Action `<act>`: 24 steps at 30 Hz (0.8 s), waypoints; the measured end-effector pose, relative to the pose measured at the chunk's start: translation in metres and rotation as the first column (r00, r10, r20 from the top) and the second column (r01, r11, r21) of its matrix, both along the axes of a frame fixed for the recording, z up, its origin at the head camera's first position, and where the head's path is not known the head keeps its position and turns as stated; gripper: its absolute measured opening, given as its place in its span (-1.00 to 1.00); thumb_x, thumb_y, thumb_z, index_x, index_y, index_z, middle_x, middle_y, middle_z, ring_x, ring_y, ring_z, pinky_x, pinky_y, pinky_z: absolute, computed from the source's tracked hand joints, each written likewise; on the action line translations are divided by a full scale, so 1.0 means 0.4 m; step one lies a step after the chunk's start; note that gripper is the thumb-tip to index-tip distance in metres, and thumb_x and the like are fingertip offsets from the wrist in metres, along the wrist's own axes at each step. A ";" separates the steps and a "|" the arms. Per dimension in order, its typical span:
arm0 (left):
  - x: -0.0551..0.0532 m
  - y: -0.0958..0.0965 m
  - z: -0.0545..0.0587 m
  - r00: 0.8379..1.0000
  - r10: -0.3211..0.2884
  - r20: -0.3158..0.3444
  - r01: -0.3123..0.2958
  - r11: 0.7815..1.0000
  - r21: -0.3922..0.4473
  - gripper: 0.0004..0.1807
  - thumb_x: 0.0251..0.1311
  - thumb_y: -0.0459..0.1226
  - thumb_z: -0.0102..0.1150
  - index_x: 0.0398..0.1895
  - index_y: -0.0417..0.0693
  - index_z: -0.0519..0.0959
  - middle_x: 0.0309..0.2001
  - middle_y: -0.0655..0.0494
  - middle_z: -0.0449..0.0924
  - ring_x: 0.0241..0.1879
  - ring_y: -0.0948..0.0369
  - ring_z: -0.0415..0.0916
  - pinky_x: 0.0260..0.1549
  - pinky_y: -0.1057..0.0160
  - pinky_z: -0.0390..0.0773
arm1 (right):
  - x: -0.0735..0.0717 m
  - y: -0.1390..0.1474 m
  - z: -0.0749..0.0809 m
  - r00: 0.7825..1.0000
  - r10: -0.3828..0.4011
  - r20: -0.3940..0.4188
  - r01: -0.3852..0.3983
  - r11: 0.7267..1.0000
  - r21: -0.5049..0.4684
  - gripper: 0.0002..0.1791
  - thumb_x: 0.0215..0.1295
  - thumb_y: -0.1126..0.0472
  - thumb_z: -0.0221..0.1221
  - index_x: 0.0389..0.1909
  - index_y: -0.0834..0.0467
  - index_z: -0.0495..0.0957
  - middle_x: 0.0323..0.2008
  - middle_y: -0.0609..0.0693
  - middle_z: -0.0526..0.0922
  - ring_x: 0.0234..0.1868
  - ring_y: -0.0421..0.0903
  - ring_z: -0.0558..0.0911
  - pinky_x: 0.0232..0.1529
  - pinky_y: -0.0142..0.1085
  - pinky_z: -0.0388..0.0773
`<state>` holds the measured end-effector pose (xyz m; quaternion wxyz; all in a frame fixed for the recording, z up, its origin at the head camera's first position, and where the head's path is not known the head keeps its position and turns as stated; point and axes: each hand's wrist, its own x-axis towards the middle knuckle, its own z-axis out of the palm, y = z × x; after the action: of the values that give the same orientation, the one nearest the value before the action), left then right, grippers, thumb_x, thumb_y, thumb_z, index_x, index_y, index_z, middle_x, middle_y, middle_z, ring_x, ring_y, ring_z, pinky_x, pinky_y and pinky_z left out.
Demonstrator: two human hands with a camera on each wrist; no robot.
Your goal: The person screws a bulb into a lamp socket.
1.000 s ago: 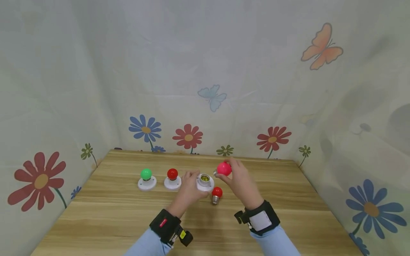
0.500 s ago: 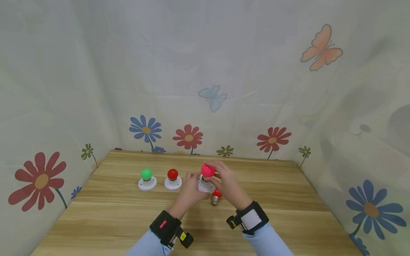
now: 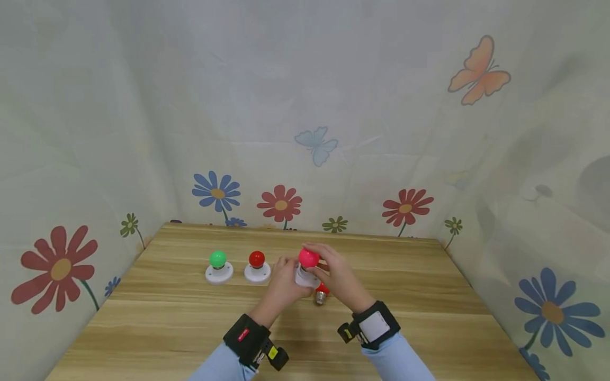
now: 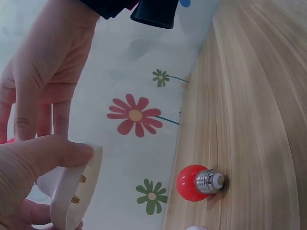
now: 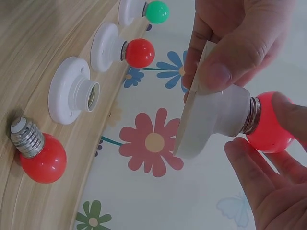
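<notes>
My left hand [image 3: 284, 281] grips a white lamp holder [image 5: 208, 120] by its round base, raised off the table and tilted. With my right hand [image 3: 340, 278] I hold a pinkish-red light bulb [image 3: 308, 258] by its globe. Its metal screw base sits in the holder's mouth, and some thread still shows in the right wrist view. Brass contacts [image 4: 76, 199] are visible on the holder's underside in the left wrist view. Below the hands a loose red bulb [image 4: 192, 183] lies on the table, partly hidden in the head view.
To the left stand a holder [image 3: 257, 273] with a red bulb and a holder [image 3: 218, 274] with a green bulb. Another holder [image 5: 64, 91] with an open socket sits on the wooden table [image 3: 190, 328]. A flowered cloth [image 3: 381, 132] hangs behind.
My right hand has brought the bulb leftward onto the holder's mouth, and the bulb now sits slightly lower than half a second ago. The left hand has stayed in place.
</notes>
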<state>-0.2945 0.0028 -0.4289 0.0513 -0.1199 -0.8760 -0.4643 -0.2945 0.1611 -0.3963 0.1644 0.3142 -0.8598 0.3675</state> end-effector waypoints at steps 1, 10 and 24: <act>0.000 -0.001 0.000 1.000 0.000 0.000 0.000 1.000 0.001 -0.22 -0.16 -0.26 0.53 0.22 -0.19 0.43 0.08 -0.10 0.41 0.08 -0.01 0.29 -0.04 -0.05 0.56 | 0.000 0.001 0.000 1.000 0.005 0.004 -0.005 1.000 -0.001 -0.29 0.06 0.41 0.36 0.28 0.10 0.40 0.20 0.07 0.50 0.18 0.05 0.55 -0.04 -0.13 0.62; -0.003 -0.004 -0.002 1.000 -0.006 0.002 0.006 1.000 0.012 -0.21 -0.14 -0.27 0.52 0.24 -0.20 0.41 0.12 -0.11 0.39 0.08 -0.02 0.31 0.00 -0.07 0.56 | -0.009 0.010 0.012 0.996 0.083 -0.031 -0.083 0.996 0.022 -0.34 0.21 0.38 0.25 0.35 0.08 0.35 0.35 0.05 0.36 0.31 0.05 0.44 0.15 -0.09 0.51; -0.008 -0.007 -0.007 1.000 -0.012 0.007 0.012 1.000 0.014 -0.22 -0.13 -0.27 0.52 0.25 -0.18 0.42 0.13 -0.11 0.39 0.08 -0.01 0.31 0.01 -0.06 0.55 | -0.016 0.007 0.012 0.994 0.089 -0.068 -0.085 0.995 0.058 -0.47 0.18 0.41 0.26 0.21 0.14 0.48 0.18 0.08 0.48 0.20 0.02 0.53 0.13 -0.15 0.54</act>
<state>-0.2977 -0.0001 -0.4318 0.0461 -0.1232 -0.8721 -0.4713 -0.3008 0.1641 -0.3915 0.1700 0.3686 -0.8486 0.3392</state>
